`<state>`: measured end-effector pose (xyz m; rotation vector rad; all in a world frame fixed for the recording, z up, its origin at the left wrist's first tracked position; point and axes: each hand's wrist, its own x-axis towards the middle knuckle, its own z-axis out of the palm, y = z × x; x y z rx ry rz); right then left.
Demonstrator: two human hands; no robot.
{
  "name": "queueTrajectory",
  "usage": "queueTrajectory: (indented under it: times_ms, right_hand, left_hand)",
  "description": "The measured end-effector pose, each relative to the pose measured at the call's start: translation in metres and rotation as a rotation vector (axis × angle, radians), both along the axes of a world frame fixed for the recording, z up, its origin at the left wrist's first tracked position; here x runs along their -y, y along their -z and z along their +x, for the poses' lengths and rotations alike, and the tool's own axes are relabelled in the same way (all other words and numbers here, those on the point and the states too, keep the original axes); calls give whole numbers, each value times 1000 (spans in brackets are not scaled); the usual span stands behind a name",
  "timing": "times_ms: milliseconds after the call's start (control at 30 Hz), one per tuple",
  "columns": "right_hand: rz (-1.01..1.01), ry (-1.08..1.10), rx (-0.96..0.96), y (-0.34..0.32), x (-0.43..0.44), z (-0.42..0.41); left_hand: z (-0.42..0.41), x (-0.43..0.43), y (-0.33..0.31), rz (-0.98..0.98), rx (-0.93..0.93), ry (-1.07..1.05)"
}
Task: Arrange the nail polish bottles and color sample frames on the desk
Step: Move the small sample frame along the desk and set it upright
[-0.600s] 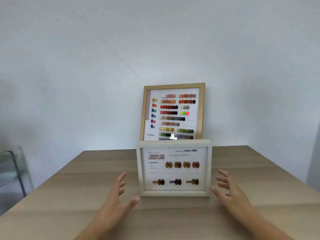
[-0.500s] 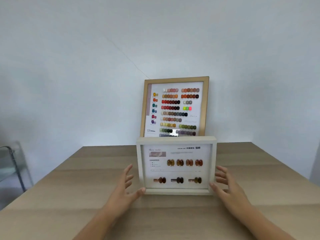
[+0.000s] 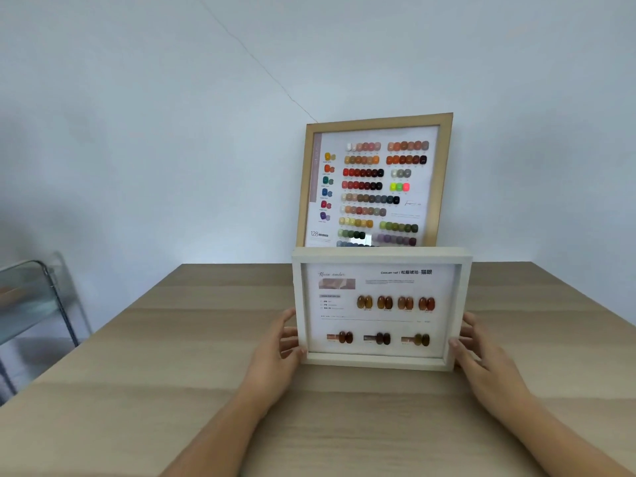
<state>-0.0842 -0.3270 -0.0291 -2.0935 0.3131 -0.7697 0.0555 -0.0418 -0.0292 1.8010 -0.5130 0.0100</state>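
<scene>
Pale, bare wall (image 3: 172,132) fills the background, with a thin crack running down to the top of a tan wooden colour sample frame (image 3: 375,187). That frame leans back against the wall at the far edge of the light wooden bench (image 3: 172,373) and shows rows of many coloured nail swatches. Just in front of it, toward the middle of the bench, a white colour sample frame (image 3: 378,315) with amber and brown swatches stands upright and hides the tan frame's lower edge. The left hand (image 3: 275,359) grips its left side low down, thumb on the front corner and fingers (image 3: 287,330) curled behind. The right hand (image 3: 481,359) grips the right side likewise. A clear chair (image 3: 31,297) stands off the bench's left edge.
</scene>
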Motion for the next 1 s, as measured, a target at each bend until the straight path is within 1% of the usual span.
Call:
queueTrajectory:
  times_ms: [67, 167, 333, 500, 633, 800, 1000]
  right_hand:
    - [-9, 9, 0, 1, -3, 0]
    - [-22, -10, 29, 3, -16, 1]
    - [-65, -85, 58, 3, -59, 19]
    - [-65, -245, 87, 1, -130, 74]
    - [-39, -310, 108, -2, -187, 131]
    - [25, -352, 95, -2, -224, 193]
    - [30, -335, 99, -2, -236, 236]
  left_hand:
    - [-1, -1, 0, 0, 23, -5]
    - [-1, -7, 1, -52, 29, -20]
    - [8, -55, 2, -64, 66, -70]
    - [32, -134, -3, -78, 72, -192]
    - [63, -185, -5, -76, 86, -314]
    - [109, -213, -9, -63, 134, -427]
    - [160, -219, -8, -39, 129, -483]
